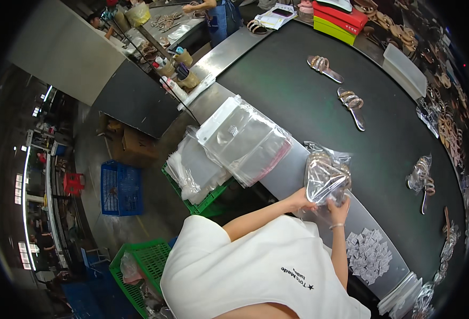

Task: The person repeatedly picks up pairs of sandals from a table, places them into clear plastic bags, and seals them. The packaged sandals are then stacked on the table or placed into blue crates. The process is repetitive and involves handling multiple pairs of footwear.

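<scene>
Both my hands hold a clear plastic bag (327, 178) with a gold strappy sandal inside, just above the metal edge (293, 165) of a dark conveyor belt (298, 90). My left hand (302, 200) grips the bag's lower left corner. My right hand (341, 211), with a thin bracelet at the wrist, holds its lower right side. A stack of empty clear bags (245, 139) lies on the metal edge to the left of my hands. A pile of small white packets (369, 255) lies to the right of my right forearm.
Two loose gold sandals (325, 67) (351, 103) and a bagged pair (420, 178) lie on the belt. Red and yellow-green shoe boxes (341, 18) stand at the far end, near another person (218, 13). Green crates (205, 199) (144, 266) and a blue crate (120, 189) stand on the floor to the left.
</scene>
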